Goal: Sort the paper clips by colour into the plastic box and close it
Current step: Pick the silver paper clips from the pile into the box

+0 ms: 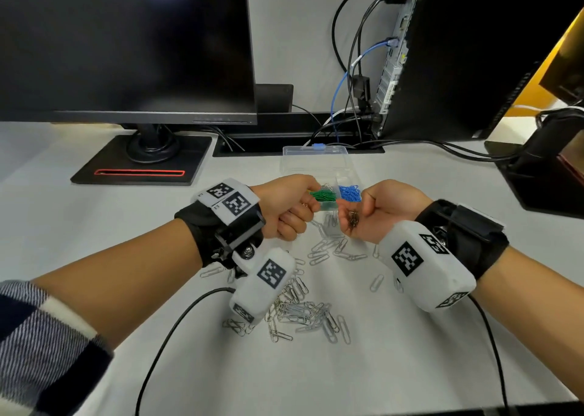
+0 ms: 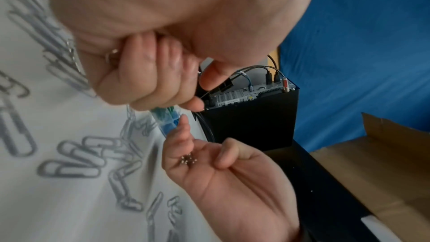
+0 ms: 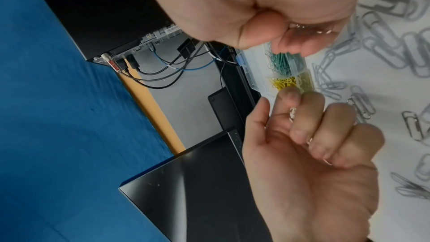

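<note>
The clear plastic box (image 1: pixel 316 162) lies open on the white desk, its lid tipped back. Its compartments hold green clips (image 1: pixel 323 196), blue clips (image 1: pixel 350 192) and yellow clips (image 3: pixel 284 83). My left hand (image 1: pixel 303 208) hovers at the box's near edge as a curled fist; silver clips (image 3: pixel 292 112) glint between its fingers. My right hand (image 1: pixel 357 208) is palm up beside it, cupped round a small heap of metallic clips (image 1: pixel 352 220), also seen in the left wrist view as clips (image 2: pixel 188 159). The two hands almost touch.
Several loose silver clips (image 1: pixel 303 311) are strewn on the desk below the hands. A monitor (image 1: pixel 126 45) and its stand (image 1: pixel 142 162) are at the back left, a computer case (image 1: pixel 458 61) with cables at the back right. A black cable (image 1: pixel 177 327) crosses the near desk.
</note>
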The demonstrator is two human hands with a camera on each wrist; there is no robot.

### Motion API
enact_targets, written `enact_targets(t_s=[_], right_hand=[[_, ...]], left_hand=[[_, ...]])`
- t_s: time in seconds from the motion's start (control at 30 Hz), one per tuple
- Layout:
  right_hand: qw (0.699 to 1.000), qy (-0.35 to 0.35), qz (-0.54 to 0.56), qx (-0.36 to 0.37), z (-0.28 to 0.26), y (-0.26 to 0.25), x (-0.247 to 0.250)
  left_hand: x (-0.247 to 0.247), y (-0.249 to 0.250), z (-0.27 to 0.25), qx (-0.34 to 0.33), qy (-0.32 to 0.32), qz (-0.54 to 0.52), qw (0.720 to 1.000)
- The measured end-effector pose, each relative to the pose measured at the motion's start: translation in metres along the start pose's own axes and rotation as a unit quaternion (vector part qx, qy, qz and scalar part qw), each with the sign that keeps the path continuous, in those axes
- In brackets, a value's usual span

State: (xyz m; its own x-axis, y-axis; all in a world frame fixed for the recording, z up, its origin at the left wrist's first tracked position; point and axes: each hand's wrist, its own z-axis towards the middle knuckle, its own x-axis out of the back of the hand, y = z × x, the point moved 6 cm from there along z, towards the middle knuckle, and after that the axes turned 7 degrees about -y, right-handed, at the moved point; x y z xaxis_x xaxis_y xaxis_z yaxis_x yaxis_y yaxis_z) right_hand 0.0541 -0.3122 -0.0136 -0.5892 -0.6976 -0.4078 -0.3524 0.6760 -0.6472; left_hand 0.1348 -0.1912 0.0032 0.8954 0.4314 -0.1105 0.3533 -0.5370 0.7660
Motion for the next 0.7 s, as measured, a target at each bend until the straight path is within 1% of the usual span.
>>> enact_targets(t_s=[0.07,0.17,0.27,0.37,0.47,0.57,0.7], right_hand=[[1.000,-0.004,0.016,0.001,0.002,0.001,-0.003],[0.999,-0.029,0.045,-0.004,0.002,0.003,-0.006],[0.997,-0.047,0.053,-0.001,0.004,0.003,-0.007],[0.996,-0.067,0.064,-0.009,0.003,0.003,-0.010],[0.993,-0.081,0.080,-0.033,-0.001,0.004,-0.013],[0.993,-0.087,0.072,-0.041,0.001,0.005,-0.011],[0.994,-0.095,-0.004,-0.053,0.006,0.006,-0.010]], left_hand=[[-0.004,0.000,0.001,0.003,-0.024,-0.054,0.998],[-0.004,-0.001,0.003,0.017,-0.037,-0.145,0.989],[0.003,-0.003,0.000,0.033,-0.019,-0.227,0.973],[0.012,-0.007,-0.003,0.044,-0.002,-0.275,0.961],[0.018,-0.011,-0.005,0.053,0.000,-0.286,0.957],[0.022,-0.014,-0.004,0.051,0.009,-0.268,0.962],[0.026,-0.016,0.002,0.050,0.011,-0.222,0.974]])
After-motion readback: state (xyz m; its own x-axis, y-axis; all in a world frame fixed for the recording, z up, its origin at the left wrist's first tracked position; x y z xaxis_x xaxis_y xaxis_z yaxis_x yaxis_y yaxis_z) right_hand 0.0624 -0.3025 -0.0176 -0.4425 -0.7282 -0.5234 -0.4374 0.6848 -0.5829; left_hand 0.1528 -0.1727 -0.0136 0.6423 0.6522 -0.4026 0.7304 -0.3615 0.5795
